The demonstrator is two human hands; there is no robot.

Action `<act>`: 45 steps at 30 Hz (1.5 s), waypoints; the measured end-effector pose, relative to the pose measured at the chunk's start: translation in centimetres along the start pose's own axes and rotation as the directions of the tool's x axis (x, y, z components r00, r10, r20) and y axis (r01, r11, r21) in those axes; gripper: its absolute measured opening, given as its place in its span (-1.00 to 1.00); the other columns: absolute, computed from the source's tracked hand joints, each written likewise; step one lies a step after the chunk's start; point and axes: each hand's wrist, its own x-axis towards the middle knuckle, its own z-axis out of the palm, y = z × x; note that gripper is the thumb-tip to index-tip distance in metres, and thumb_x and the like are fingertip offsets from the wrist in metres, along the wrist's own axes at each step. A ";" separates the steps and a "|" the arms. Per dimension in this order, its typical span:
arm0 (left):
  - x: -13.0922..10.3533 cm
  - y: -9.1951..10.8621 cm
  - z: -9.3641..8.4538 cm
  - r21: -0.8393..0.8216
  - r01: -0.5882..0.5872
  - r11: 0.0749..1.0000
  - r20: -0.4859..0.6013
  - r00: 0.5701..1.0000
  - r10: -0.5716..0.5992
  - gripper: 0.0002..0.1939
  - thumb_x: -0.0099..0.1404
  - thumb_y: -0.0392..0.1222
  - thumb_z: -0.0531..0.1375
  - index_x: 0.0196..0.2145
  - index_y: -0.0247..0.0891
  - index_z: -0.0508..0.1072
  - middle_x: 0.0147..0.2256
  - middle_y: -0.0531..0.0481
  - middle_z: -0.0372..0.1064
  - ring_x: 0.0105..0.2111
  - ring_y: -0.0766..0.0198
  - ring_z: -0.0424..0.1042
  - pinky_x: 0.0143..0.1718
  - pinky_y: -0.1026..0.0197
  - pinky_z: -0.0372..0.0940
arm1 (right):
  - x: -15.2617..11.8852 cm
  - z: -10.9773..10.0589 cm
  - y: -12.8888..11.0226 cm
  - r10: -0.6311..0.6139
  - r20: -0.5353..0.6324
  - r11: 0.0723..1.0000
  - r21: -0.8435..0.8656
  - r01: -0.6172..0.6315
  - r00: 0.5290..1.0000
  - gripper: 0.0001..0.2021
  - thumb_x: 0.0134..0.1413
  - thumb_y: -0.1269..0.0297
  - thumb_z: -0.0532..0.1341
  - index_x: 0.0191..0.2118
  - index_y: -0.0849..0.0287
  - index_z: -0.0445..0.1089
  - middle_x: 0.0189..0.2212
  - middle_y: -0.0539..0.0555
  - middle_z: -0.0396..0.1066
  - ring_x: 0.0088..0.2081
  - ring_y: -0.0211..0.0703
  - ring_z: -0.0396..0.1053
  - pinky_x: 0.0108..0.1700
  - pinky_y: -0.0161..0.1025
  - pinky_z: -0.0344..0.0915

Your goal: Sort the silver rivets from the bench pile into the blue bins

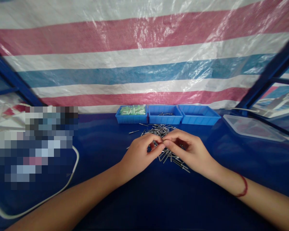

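My left hand and my right hand meet fingertip to fingertip over a loose pile of thin metal pins that look like blind rivets. Thumb and forefinger of each hand are pinched together. Whatever sits between the fingertips is too small and too covered to make out. Part of the pile is hidden behind the hands. A few single pins lie apart from it, one of them a stray rivet on the left.
Behind the pile stand three blue bins in a row: a left bin with green-and-white pieces, a middle bin with a few pins, and a right bin. A translucent lid lies right; a white cable loops left.
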 end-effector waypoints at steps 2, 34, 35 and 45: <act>0.0 0.0 0.0 -0.037 0.017 0.999 -0.029 0.999 -0.018 -0.97 0.22 -0.26 0.17 -0.34 -0.23 0.39 -0.43 0.09 0.39 -0.50 0.39 0.35 -0.45 0.33 0.22 | 0.0 -0.1 0.1 0.013 -0.012 1.000 -0.018 -0.013 1.000 -0.85 0.10 0.21 0.17 -0.30 0.15 0.42 -0.40 0.07 0.44 -0.39 -0.18 0.37 -0.39 -0.23 0.30; 0.9 -3.2 -1.9 0.139 -0.027 0.990 -0.087 0.995 0.040 -0.82 0.26 -0.33 0.05 -0.18 -0.26 0.36 -0.25 -0.01 0.43 -0.38 0.36 0.41 -0.29 0.26 0.31 | 8.3 -4.8 5.1 -0.239 -0.138 0.601 -0.799 0.035 0.961 -0.78 0.11 0.29 0.06 -0.37 0.20 0.44 -0.40 0.18 0.43 -0.30 0.01 0.38 -0.24 -0.12 0.25; 0.9 -3.6 -2.0 0.169 -0.023 0.985 -0.073 0.997 0.035 -0.82 0.27 -0.34 0.04 -0.19 -0.26 0.36 -0.25 -0.01 0.43 -0.37 0.34 0.41 -0.28 0.25 0.31 | 8.6 -4.7 5.4 -0.226 -0.130 0.579 -0.815 0.025 0.965 -0.77 0.10 0.29 0.06 -0.37 0.22 0.44 -0.39 0.20 0.43 -0.29 0.03 0.38 -0.22 -0.11 0.25; 1.1 -4.1 -3.0 0.270 -0.106 0.957 0.165 0.984 0.062 -0.87 0.13 -0.39 0.07 -0.44 -0.26 0.40 -0.42 0.05 0.37 -0.41 0.33 0.37 -0.34 0.28 0.22 | 3.6 -3.7 4.4 -0.182 -0.057 0.718 -0.690 0.093 0.982 -0.85 0.08 0.28 0.09 -0.33 0.15 0.40 -0.37 0.12 0.44 -0.29 -0.02 0.37 -0.19 -0.09 0.26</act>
